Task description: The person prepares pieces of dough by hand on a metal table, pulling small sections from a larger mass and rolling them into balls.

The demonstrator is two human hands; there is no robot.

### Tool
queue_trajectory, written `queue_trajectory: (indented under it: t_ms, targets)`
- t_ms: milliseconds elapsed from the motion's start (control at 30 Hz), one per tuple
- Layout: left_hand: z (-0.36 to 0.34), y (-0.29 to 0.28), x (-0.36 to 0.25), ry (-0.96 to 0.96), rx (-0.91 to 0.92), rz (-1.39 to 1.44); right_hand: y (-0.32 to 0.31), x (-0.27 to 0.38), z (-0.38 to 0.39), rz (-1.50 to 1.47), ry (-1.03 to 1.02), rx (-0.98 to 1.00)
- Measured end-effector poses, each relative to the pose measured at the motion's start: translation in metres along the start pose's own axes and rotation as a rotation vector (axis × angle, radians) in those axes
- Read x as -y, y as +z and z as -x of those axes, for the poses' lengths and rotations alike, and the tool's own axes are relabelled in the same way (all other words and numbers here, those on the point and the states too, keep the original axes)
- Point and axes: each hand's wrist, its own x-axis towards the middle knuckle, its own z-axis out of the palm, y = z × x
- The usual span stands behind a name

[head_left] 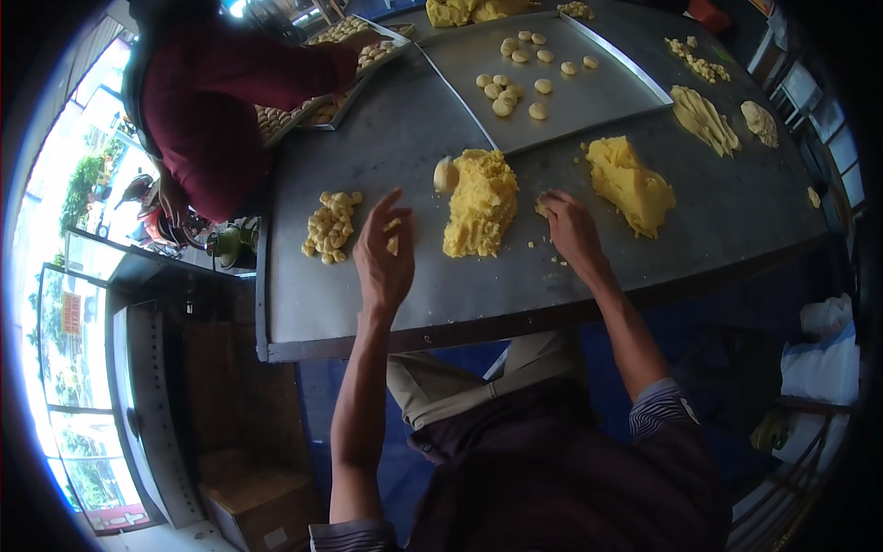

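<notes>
My left hand (384, 262) is over the table, its fingers stretched and apart, beside a pile of small pale-yellow dough balls (329, 226). Small yellow pieces (393, 243) show by its thumb; they look to lie on the table under the hand. Between my hands sits a crumbly yellow mound of dough (480, 204), with a smooth pale round ball (446, 175) against its left side. My right hand (572, 230) is closed, fingertips pinching a small piece of dough (542, 208) at the tabletop. Right of it lies a smoother yellow dough block (630, 186).
Beyond the mounds, a metal tray (589, 92) holds several round dough pieces (502, 96). A flattened dough slab (705, 121) and crumbly heaps (760, 124) lie at the right. At the far left a person in a dark red sleeve (221, 92) reaches over trays of dough balls (276, 120).
</notes>
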Motion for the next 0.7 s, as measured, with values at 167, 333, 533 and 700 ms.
queue_trajectory:
  t_ms: [167, 333, 533, 700]
  targets:
    - [-0.01, -0.007, 0.131, 0.187, 0.113, -0.619, 0.018, 0.002, -0.049, -0.009, -0.094, 0.032]
    - [0.013, -0.024, 0.119, 0.145, 0.165, -0.555, 0.03, -0.027, -0.055, 0.013, -0.168, 0.081]
    - [0.027, -0.034, 0.125, -0.215, 0.013, -0.27, -0.017, 0.021, 0.026, 0.028, -0.08, 0.155]
    - [0.021, -0.037, 0.148, -0.068, -0.091, -0.408, -0.051, 0.051, 0.055, -0.05, -0.008, 0.332]
